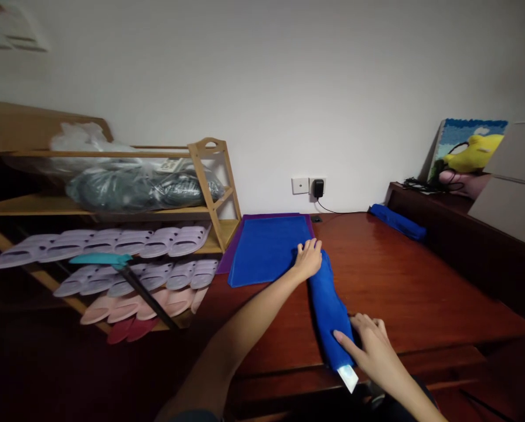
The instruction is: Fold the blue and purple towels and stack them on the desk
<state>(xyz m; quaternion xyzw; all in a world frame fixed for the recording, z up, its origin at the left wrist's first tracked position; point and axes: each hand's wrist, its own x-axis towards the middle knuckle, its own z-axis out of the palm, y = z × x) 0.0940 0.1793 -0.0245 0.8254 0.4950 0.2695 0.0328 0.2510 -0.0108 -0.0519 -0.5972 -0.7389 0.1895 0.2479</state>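
Roll [328, 302], blue: is lying on the tabletop [403, 281], between the hands. Left hand [309, 258]: is grasping its far end. Right hand [370, 346]: is grasping its near end. Step: apparently rolling up; next move is probably calling for even pressure.

The cloth roll [328, 305] looks matt, the wooden tabletop [394, 281] smooth and glossy

I am stretching my bare left forearm [251, 331] forward and rightward, my left hand [309, 258] turning its back upward, fingers curling down. Nearer me, my bare right forearm [409, 390] is angling in from the right, my right hand [371, 343] extending its thumb [349, 344] leftward, fingers bending.
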